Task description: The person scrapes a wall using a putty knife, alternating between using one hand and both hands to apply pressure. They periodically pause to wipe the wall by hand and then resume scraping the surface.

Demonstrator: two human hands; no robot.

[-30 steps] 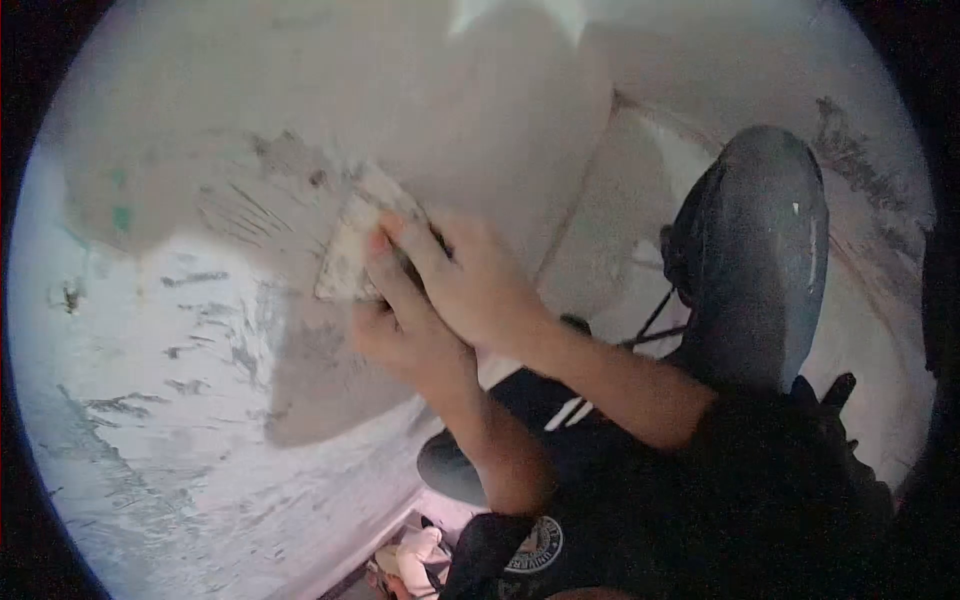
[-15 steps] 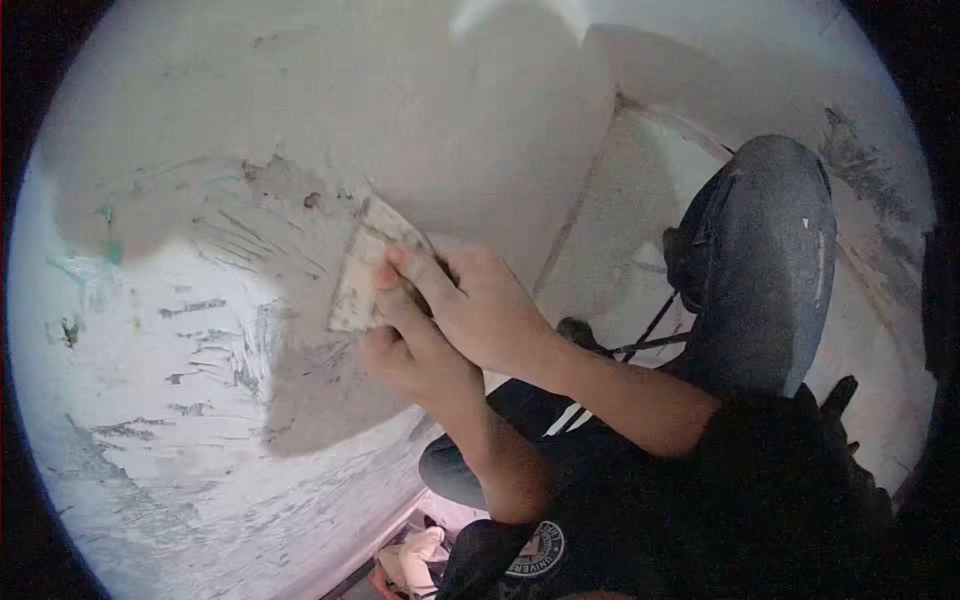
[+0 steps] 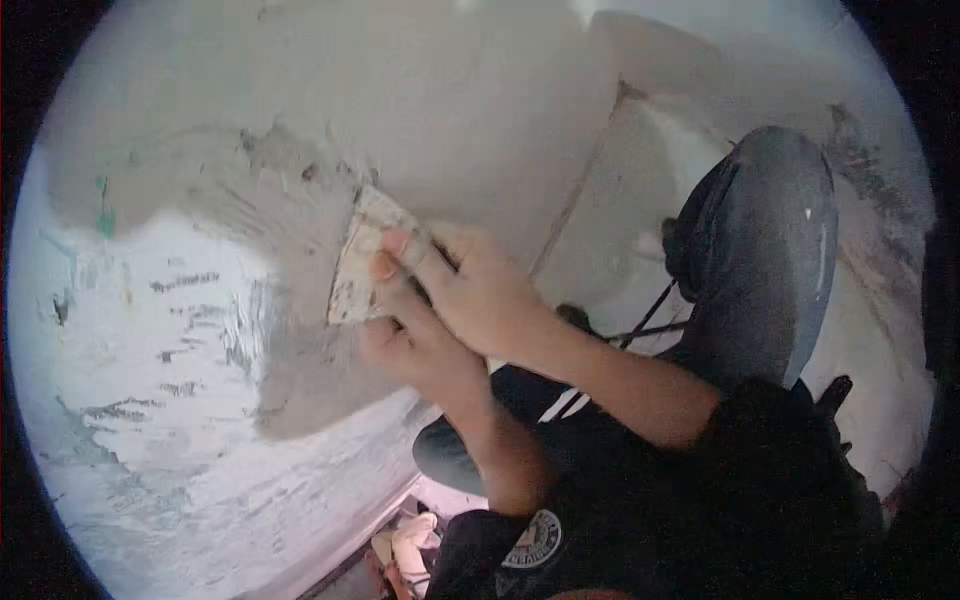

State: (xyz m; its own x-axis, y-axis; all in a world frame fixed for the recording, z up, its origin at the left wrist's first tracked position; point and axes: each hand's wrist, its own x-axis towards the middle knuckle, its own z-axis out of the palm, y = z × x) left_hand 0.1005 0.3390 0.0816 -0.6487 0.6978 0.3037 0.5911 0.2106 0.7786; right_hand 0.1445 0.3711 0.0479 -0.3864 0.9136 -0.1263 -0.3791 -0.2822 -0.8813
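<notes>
Both of my hands grip a wide scraper (image 3: 365,245), its pale, stained blade tapering toward the fingers. The blade's long left edge is right at the grey-white wall surface (image 3: 480,120). My right hand (image 3: 480,285) is closed around the tool from the upper side, with a finger laid along the blade. Just below it, my left hand (image 3: 425,350) is also closed, one fingertip pressed on the blade and the other fingers curled at its lower corner. The handle is hidden by the hands. Rough, scored patches (image 3: 270,150) mark the surface left of the blade.
A brightly lit, flaking patch (image 3: 180,310) lies farther left. A bent knee in dark jeans (image 3: 765,250) is close at the right. Behind my hands runs a corner seam (image 3: 580,190). Pale items (image 3: 412,545) sit at the bottom edge.
The scraper has slid a short way down the wall relative to the scored marks, with both hands still on it. The view has shifted slightly.
</notes>
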